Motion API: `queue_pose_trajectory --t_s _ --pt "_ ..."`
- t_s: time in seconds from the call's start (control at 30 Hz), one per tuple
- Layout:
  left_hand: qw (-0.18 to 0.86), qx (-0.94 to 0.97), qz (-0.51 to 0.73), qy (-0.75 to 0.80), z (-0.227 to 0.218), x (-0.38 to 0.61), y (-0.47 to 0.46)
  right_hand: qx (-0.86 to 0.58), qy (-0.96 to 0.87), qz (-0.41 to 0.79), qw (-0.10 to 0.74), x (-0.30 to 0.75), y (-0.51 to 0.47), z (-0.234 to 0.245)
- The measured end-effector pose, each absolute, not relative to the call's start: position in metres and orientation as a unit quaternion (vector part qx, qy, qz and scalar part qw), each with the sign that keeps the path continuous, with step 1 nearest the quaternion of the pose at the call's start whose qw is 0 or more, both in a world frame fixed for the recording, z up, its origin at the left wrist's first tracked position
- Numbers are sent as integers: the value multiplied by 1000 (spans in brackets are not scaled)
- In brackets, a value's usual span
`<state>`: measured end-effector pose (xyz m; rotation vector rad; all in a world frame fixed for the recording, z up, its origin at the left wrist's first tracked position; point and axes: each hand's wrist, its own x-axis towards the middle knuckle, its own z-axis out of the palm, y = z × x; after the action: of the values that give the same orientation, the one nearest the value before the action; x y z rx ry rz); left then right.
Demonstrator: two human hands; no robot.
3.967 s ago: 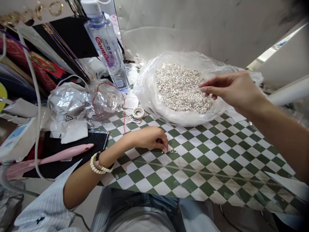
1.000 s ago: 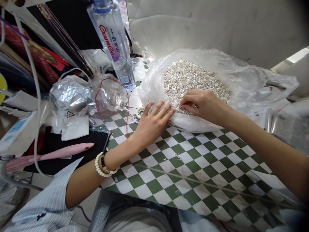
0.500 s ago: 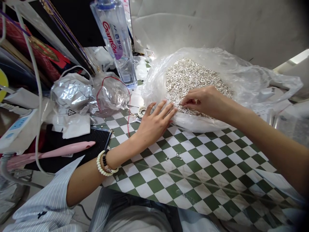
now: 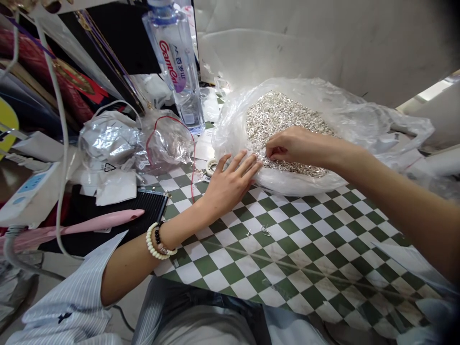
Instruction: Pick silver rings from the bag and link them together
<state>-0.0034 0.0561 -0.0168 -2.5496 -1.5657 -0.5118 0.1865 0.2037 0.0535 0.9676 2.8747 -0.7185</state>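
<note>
A clear plastic bag (image 4: 230, 117) lies open on the table, holding a heap of small silvery metal pieces (image 4: 283, 112), some of them hook-shaped. My left hand (image 4: 233, 179) rests at the bag's near left edge, fingers spread, fingertips touching the plastic. Over the near left part of the heap is my right hand (image 4: 287, 146), its thumb and fingers drawn together in a pinch. Whatever may sit between those fingertips is too small to make out. Several loose metal hooks (image 4: 265, 231) lie on the checkered tablecloth (image 4: 287, 268) in front of the bag.
Behind my left hand stands a water bottle (image 4: 179, 72). Crumpled clear packaging (image 4: 111, 139) and a red cord (image 4: 192, 184) lie to the left. A pink handle (image 4: 108, 219) rests on a black ribbed mat (image 4: 151, 203), beside a white power strip (image 4: 32, 196). A grey panel (image 4: 305, 43) closes off the back.
My right hand has shifted slightly left over the heap, its fingers still pinched. My left hand stays in place on the bag's edge. The view has shifted a little.
</note>
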Motion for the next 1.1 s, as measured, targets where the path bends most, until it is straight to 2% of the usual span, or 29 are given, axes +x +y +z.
queue_pose_trajectory --t_s 0.07,0.17,0.6,0.93,1.1 --pt "50 -839 -167 -515 -17 -4 56 288 936 -194 64 187 202 56" --pt "46 -838 -165 -518 -16 -4 56 286 940 -170 79 192 196 59" --pt "52 -840 -157 -517 -18 -4 56 357 913 -199 1 196 184 61" --pt "45 -838 -171 -516 -20 -3 56 392 883 -257 -12 191 187 62" --pt "46 -840 -171 -513 -20 -3 57 415 879 -234 4 187 187 59"
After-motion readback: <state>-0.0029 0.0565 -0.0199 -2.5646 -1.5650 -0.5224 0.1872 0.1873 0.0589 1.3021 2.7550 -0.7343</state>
